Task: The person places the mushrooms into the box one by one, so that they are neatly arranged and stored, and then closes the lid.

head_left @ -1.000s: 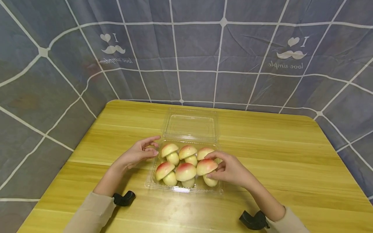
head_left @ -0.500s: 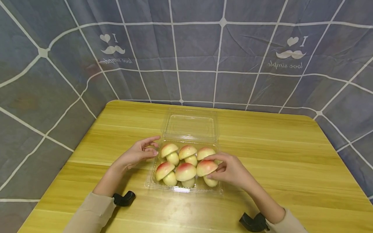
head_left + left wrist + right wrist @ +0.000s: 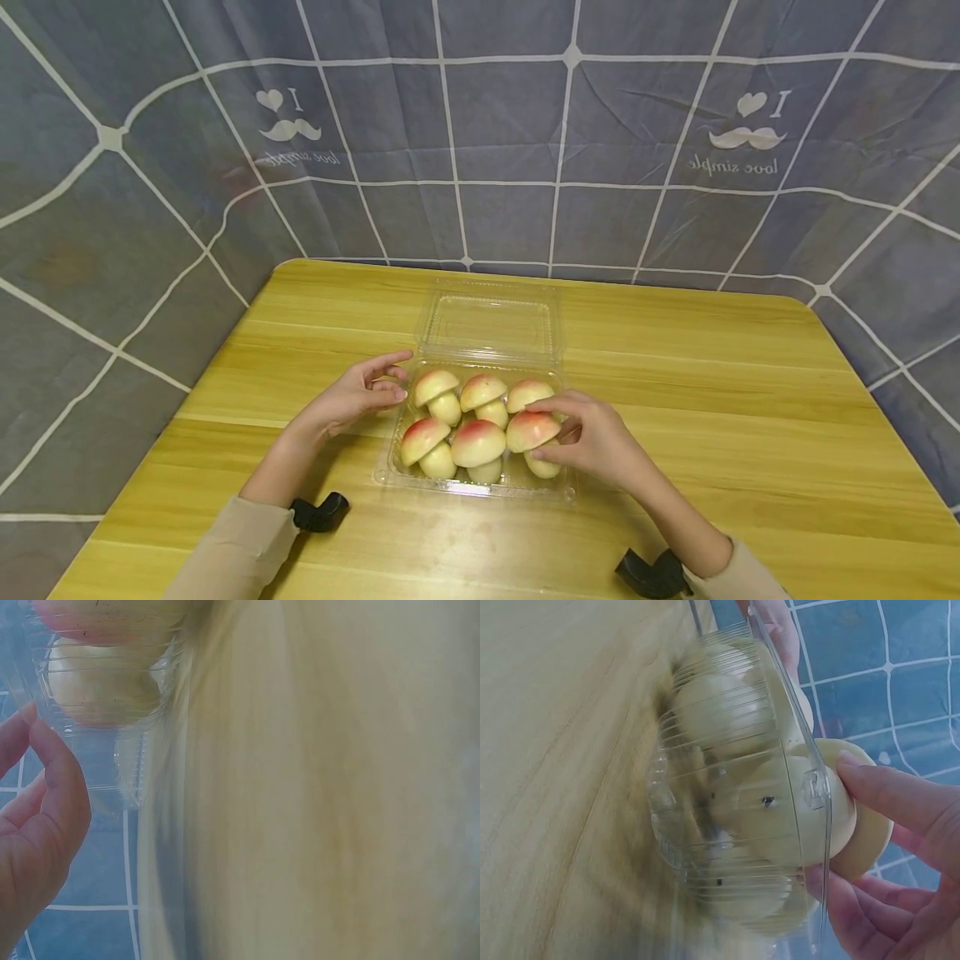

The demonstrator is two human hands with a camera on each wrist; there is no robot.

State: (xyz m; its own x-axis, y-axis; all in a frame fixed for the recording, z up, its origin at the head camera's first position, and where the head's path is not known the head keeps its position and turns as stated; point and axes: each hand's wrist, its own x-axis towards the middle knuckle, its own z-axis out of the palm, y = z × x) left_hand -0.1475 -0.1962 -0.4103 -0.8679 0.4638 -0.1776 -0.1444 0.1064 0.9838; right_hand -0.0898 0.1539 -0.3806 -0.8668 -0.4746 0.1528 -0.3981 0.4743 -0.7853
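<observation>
A clear plastic clamshell box (image 3: pixel 480 489) lies on the table with its lid (image 3: pixel 491 321) folded back, away from me. Inside sit several mushroom-shaped pieces with pale yellow stems and red-blushed caps, in two rows. My right hand (image 3: pixel 592 437) pinches the front-right toy-like mushroom (image 3: pixel 532 431) between thumb and fingers; the right wrist view has this mushroom (image 3: pixel 870 817) at the box's rim. At the box's left edge is my left hand (image 3: pixel 358 393), fingers loosely bent and holding no mushroom. Its fingertips (image 3: pixel 34 724) are close to the rim; whether they touch it I cannot tell.
The wooden table (image 3: pixel 712 400) extends on both sides of the box. Grey-blue cloth (image 3: pixel 510 125) with white grid lines hangs behind and beside it. Black wrist mounts (image 3: pixel 321 512) are on both forearms.
The right hand shifts only slightly, and the mushroom it holds tips or moves a very little. The left hand and the box stay where they were.
</observation>
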